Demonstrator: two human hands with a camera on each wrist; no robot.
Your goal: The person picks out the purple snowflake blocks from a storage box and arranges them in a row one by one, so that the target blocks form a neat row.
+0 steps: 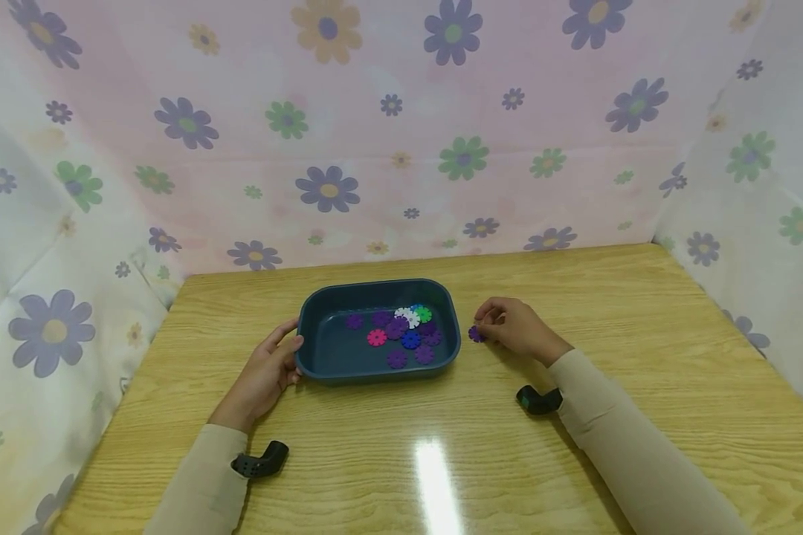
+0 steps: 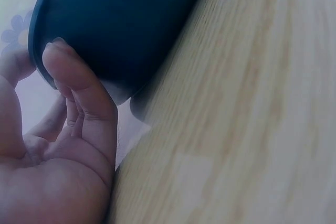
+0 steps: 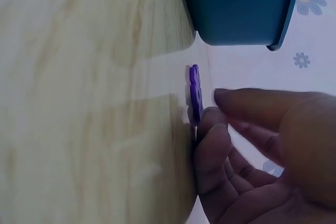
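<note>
A dark blue plastic tray (image 1: 331, 353) stands on the table, with several small notched discs lying in its right half. Purple is the commonest colour; a pink disc (image 1: 377, 338), a blue disc (image 1: 411, 339) and a green disc (image 1: 424, 315) lie there with white ones. My left hand (image 1: 266, 371) grips the tray's left end, thumb and fingers at its rim. Just right of the tray, a purple notched disc (image 3: 196, 95) lies flat on the wood. My right hand (image 1: 520, 327) is at that disc, its fingertips by the edge and the thumb apart from the index finger.
The wooden table (image 1: 348, 453) runs back to a flower-patterned cloth (image 1: 401, 134), which also hangs at both sides. A black wrist device (image 1: 262, 461) is on the left sleeve, and another black device (image 1: 538, 400) is on the right.
</note>
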